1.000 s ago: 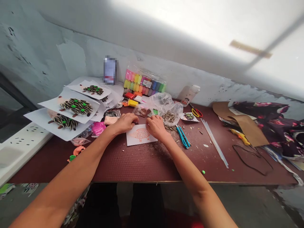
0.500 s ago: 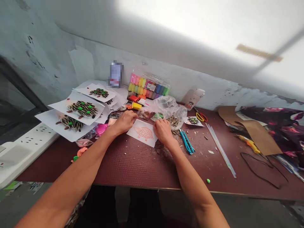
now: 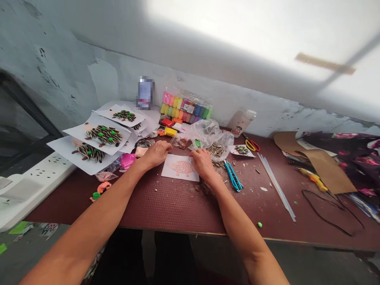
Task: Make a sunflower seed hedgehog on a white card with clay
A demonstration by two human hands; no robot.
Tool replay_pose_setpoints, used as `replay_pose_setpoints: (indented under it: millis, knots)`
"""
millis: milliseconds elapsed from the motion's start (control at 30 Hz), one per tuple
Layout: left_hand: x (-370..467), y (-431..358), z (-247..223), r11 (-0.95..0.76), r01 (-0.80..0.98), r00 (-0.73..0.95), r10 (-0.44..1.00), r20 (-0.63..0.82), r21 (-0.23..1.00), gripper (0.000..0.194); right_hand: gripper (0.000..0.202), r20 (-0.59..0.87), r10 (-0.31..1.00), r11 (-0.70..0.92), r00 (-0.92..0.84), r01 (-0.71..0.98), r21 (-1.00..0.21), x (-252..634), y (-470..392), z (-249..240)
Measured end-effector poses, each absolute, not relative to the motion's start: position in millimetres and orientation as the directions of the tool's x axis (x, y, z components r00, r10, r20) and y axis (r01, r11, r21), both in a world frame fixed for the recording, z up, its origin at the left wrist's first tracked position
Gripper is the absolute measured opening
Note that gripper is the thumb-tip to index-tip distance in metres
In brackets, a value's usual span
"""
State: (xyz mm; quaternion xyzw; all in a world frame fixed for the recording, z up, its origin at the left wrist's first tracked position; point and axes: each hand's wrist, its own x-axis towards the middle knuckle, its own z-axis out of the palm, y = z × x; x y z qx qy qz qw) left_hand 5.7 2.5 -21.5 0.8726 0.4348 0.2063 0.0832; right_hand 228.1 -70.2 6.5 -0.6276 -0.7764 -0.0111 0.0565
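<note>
A small white card (image 3: 180, 168) with an orange hedgehog drawing lies on the dark red table. My left hand (image 3: 158, 153) is at its upper left corner, fingers bent and closed; whether they grip the card's edge is hidden. At the card's right edge, my right hand (image 3: 203, 162) has its fingers curled together on the paper. Just behind the right hand are a clear plastic bag (image 3: 208, 130) and a heap of striped seeds (image 3: 215, 150). Orange and yellow clay packs (image 3: 170, 132) lie behind the left hand.
Seed-covered hedgehog sheets (image 3: 103, 136) are stacked at left beside a power strip (image 3: 44, 178). A blue cutter (image 3: 233, 177), scissors (image 3: 252, 145), clear sticks (image 3: 277, 188) and a yellow glue gun (image 3: 314, 180) lie to the right. A bottle (image 3: 243, 122) stands by the wall.
The card has turned slightly and shifted a little to the right, so its lower edge lies more level. Both hands remain close to its upper corners.
</note>
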Motion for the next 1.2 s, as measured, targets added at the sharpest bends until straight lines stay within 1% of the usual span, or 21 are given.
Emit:
replay_pose_setpoints:
  millis: [167,333,400,500,667,767,867,1033,1133,1200]
  knots:
    - [0,2,-18,-0.573,0.744,0.482,0.816,0.317,0.343,0.032,0.031,0.116,0.973,0.205,-0.2,0.978,-0.036,226,-72,8]
    - [-4,-2,-16,-0.546,0.792,0.472,0.832,0.293,0.273,0.032,0.029,0.16,0.972,0.176,-0.172,0.984,-0.011,220,-76,6]
    - [-3,-5,-16,-0.54,0.807,0.48,0.836,0.265,0.241,0.033,0.029,0.204,0.961,0.196,-0.186,0.98,-0.03,216,-78,6]
    - [0,-9,-14,-0.538,0.808,0.483,0.839,0.252,0.24,0.035,0.027,0.236,0.942,0.26,-0.24,0.964,-0.057,210,-82,7]
    - [-8,-15,-9,-0.506,0.823,0.426,0.851,0.306,0.26,0.036,0.026,0.243,0.923,0.329,-0.299,0.94,-0.093,204,-85,9]
    - [-16,-18,-8,-0.461,0.851,0.379,0.871,0.314,0.252,0.036,0.025,0.237,0.929,0.315,-0.285,0.944,-0.096,205,-84,8]
    - [-20,-18,-11,-0.429,0.866,0.355,0.889,0.289,0.258,0.036,0.025,0.225,0.935,0.3,-0.274,0.949,-0.091,207,-82,8]
    - [-18,-14,-15,-0.434,0.864,0.353,0.884,0.307,0.255,0.042,0.025,0.231,0.935,0.294,-0.268,0.952,-0.085,207,-82,10]
    - [-16,-9,-15,-0.442,0.861,0.362,0.88,0.308,0.251,0.041,0.027,0.218,0.941,0.283,-0.26,0.956,-0.082,205,-83,12]
    - [-12,-5,-15,-0.462,0.85,0.389,0.874,0.291,0.252,0.04,0.028,0.215,0.935,0.306,-0.281,0.947,-0.093,203,-84,12]
